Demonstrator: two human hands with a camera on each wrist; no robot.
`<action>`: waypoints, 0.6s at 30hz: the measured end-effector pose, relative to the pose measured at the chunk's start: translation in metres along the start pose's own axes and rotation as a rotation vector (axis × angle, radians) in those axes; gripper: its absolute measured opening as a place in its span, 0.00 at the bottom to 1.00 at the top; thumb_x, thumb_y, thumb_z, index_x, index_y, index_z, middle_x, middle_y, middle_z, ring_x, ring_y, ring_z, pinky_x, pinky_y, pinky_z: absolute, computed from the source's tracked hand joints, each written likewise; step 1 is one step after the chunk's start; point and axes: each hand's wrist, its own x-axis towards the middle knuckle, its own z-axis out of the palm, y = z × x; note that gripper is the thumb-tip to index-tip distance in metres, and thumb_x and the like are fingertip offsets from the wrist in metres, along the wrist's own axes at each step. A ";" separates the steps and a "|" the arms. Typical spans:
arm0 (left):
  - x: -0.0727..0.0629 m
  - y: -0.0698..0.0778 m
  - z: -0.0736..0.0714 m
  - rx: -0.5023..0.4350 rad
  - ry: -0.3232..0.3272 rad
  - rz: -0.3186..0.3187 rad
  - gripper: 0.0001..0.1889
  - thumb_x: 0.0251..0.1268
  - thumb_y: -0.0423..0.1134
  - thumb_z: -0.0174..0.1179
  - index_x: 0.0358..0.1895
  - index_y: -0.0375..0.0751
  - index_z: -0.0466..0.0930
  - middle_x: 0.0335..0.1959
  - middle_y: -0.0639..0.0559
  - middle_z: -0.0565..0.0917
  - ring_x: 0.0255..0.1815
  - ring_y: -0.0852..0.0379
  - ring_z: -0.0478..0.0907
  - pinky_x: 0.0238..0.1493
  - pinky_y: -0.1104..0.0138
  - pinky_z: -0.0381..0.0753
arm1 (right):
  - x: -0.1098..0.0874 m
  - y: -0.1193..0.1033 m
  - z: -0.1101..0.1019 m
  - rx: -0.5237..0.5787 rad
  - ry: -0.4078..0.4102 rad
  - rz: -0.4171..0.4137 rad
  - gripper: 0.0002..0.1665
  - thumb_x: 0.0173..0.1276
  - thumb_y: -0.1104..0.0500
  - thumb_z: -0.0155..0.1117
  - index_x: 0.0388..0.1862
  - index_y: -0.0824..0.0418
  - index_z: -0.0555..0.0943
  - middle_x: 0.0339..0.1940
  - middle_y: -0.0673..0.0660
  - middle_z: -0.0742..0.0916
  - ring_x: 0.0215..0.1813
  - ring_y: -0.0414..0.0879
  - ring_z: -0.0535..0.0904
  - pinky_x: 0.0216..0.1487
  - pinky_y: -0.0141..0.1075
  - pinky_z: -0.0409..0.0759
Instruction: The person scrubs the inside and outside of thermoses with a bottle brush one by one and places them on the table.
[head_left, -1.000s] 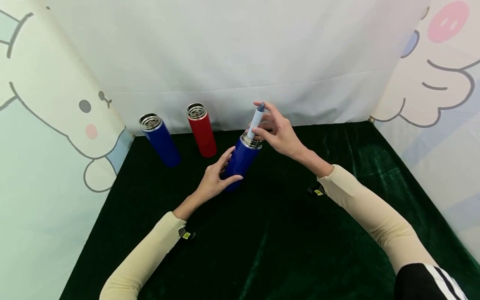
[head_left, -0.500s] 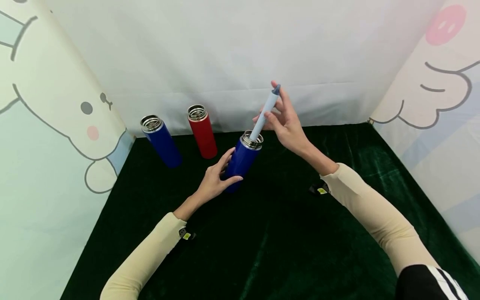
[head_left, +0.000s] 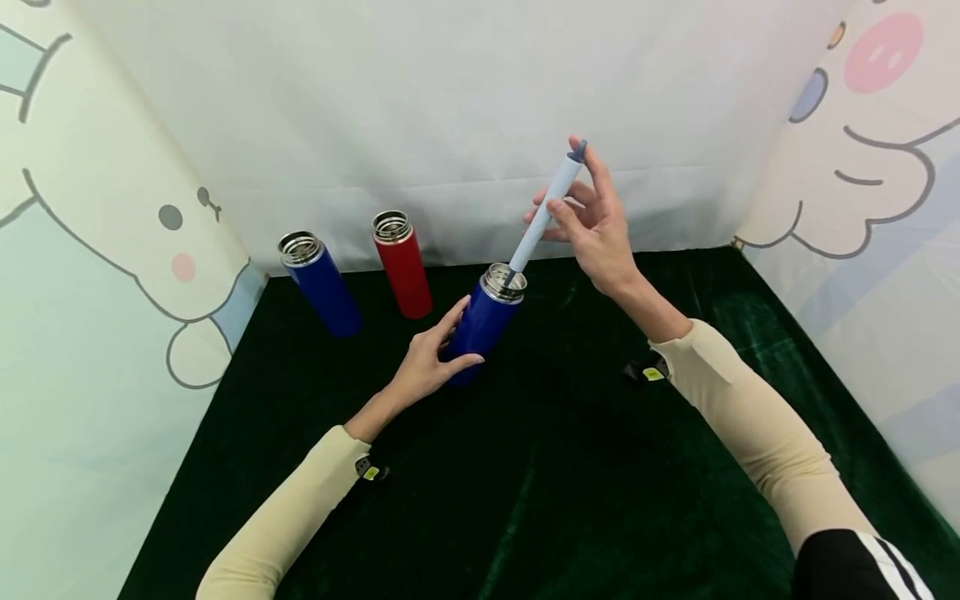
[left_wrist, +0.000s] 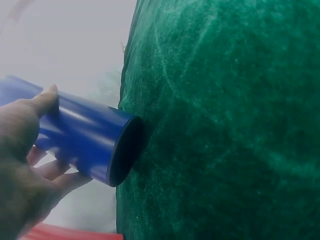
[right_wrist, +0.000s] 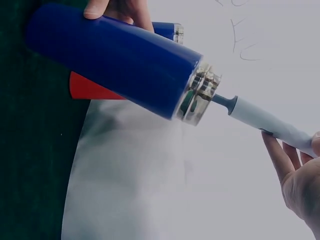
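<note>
My left hand point(head_left: 431, 354) grips the lower part of a blue bottle point(head_left: 483, 325), which tilts to the right with its steel-threaded mouth uncovered. In the left wrist view, the thumb and fingers are on either side of the blue bottle point(left_wrist: 87, 132). My right hand point(head_left: 596, 225) holds the light blue handle of what looks like a bottle brush point(head_left: 546, 215), with the index finger up at its dark blue end. The right wrist view shows the brush's dark neck point(right_wrist: 225, 102) entering the bottle mouth point(right_wrist: 200, 95). Its head is hidden inside.
A second blue bottle point(head_left: 326, 287) and a red bottle point(head_left: 406, 271) stand uncapped at the back left of the dark green cloth point(head_left: 480, 500). A white curtain point(head_left: 465, 100) hangs behind, with cartoon-printed panels point(head_left: 90, 275) at both sides.
My right hand has moved up and to the right, drawing the brush handle out of the bottle until its dark neck shows. The left hand and its bottle have stayed nearly still.
</note>
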 end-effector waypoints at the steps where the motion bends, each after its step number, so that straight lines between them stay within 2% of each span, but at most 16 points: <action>1: 0.000 0.000 0.000 -0.002 0.000 0.000 0.49 0.65 0.44 0.71 0.83 0.66 0.48 0.74 0.39 0.72 0.72 0.39 0.74 0.64 0.41 0.79 | 0.000 -0.001 0.000 0.005 0.014 -0.005 0.41 0.77 0.73 0.52 0.84 0.57 0.54 0.45 0.56 0.88 0.43 0.51 0.90 0.44 0.44 0.91; 5: -0.001 0.000 0.001 0.000 0.002 0.002 0.50 0.65 0.44 0.72 0.83 0.65 0.48 0.74 0.39 0.73 0.71 0.38 0.75 0.63 0.41 0.79 | 0.000 -0.003 0.001 0.014 0.072 -0.019 0.41 0.76 0.74 0.54 0.83 0.57 0.57 0.43 0.56 0.88 0.41 0.51 0.91 0.42 0.43 0.91; 11: -0.002 0.000 0.001 0.023 0.002 0.022 0.49 0.64 0.44 0.72 0.83 0.57 0.51 0.72 0.38 0.74 0.69 0.37 0.77 0.62 0.42 0.81 | 0.001 -0.007 -0.003 0.021 0.141 -0.032 0.41 0.75 0.75 0.55 0.82 0.58 0.58 0.41 0.56 0.89 0.39 0.50 0.91 0.40 0.43 0.91; 18: -0.002 0.000 0.001 0.035 -0.004 0.031 0.48 0.64 0.43 0.72 0.83 0.55 0.52 0.71 0.37 0.75 0.68 0.37 0.78 0.61 0.43 0.82 | 0.006 -0.011 -0.008 0.021 0.146 -0.032 0.41 0.76 0.74 0.54 0.84 0.58 0.56 0.41 0.56 0.88 0.38 0.49 0.91 0.38 0.42 0.91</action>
